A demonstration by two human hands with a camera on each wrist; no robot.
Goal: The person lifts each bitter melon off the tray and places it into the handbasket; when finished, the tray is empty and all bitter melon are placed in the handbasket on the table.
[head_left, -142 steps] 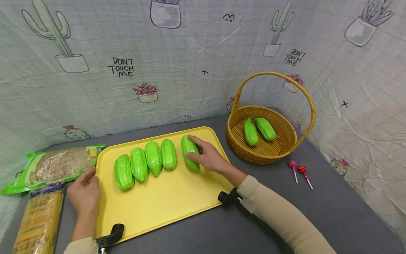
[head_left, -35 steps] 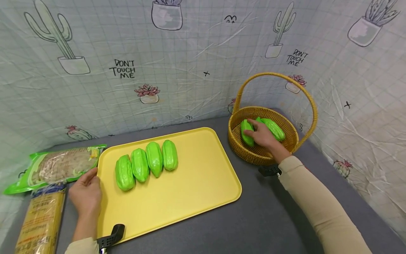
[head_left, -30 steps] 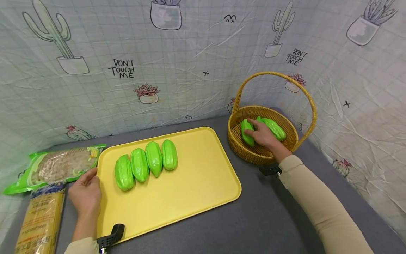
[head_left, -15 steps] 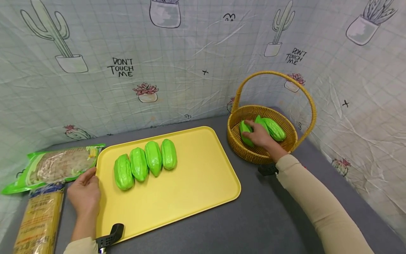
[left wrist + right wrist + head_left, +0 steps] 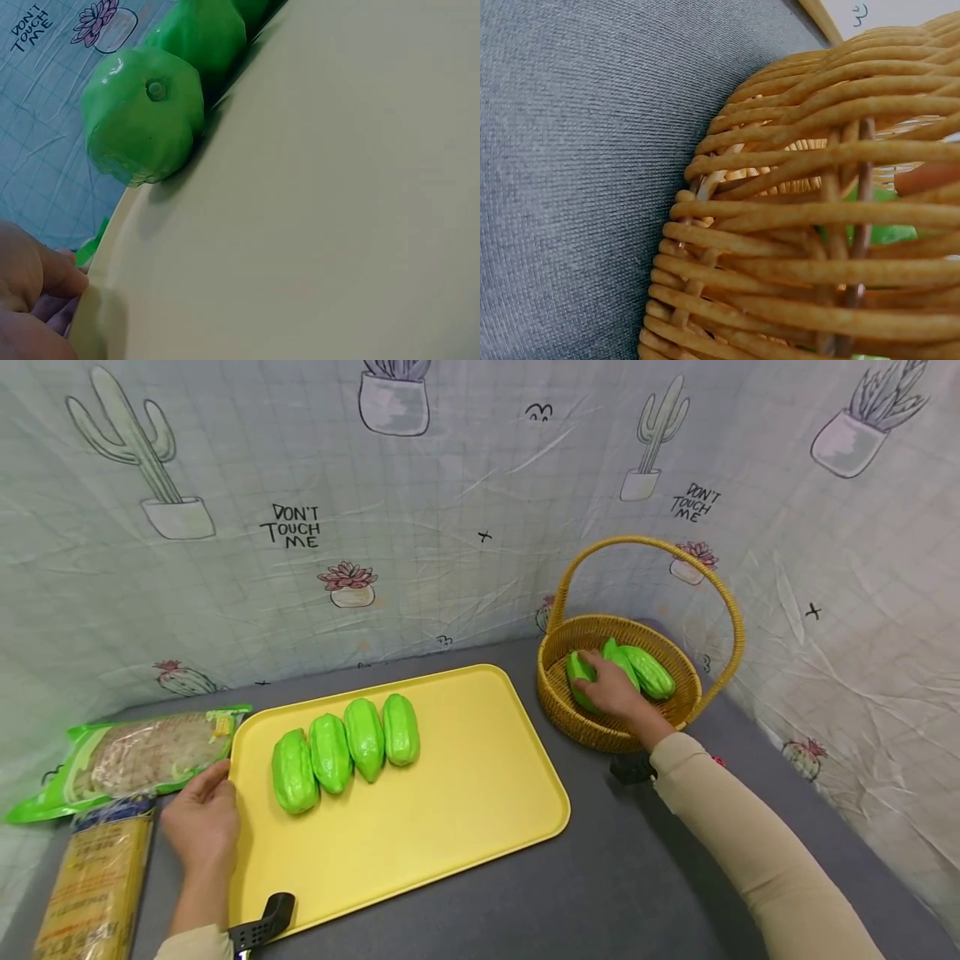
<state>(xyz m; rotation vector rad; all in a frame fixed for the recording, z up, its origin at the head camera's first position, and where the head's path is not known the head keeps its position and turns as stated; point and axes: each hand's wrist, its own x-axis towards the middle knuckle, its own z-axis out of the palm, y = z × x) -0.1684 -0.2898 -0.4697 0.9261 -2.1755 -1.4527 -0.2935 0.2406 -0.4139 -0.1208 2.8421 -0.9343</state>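
Note:
In the head view, my right hand (image 5: 613, 689) reaches into the wicker basket (image 5: 573, 722), thumb and fingers around a green papaya (image 5: 579, 672) at the basket's left side. Two more green papayas (image 5: 649, 673) lie to its right, one partly hidden behind the hand. In the right wrist view the basket's woven wall (image 5: 780, 255) covers most of the grip. My left hand (image 5: 202, 818) pinches the left rim of the yellow tray (image 5: 450, 810); the thumb lies on the rim in the left wrist view. Several green papayas (image 5: 330, 753) stand in a row on the tray's left half.
Left of the tray lie a green-edged plastic food bag (image 5: 150, 752) and a clear pack of yellow noodle-like food (image 5: 97, 877). The basket's tall handle (image 5: 731, 602) arches over its opening. A printed curtain (image 5: 435, 527) hangs behind the grey table (image 5: 480, 910).
My right hand has carried a papaya from the tray's right part into the basket. The papayas inside sit farther right than before. My left hand has stayed at the tray rim.

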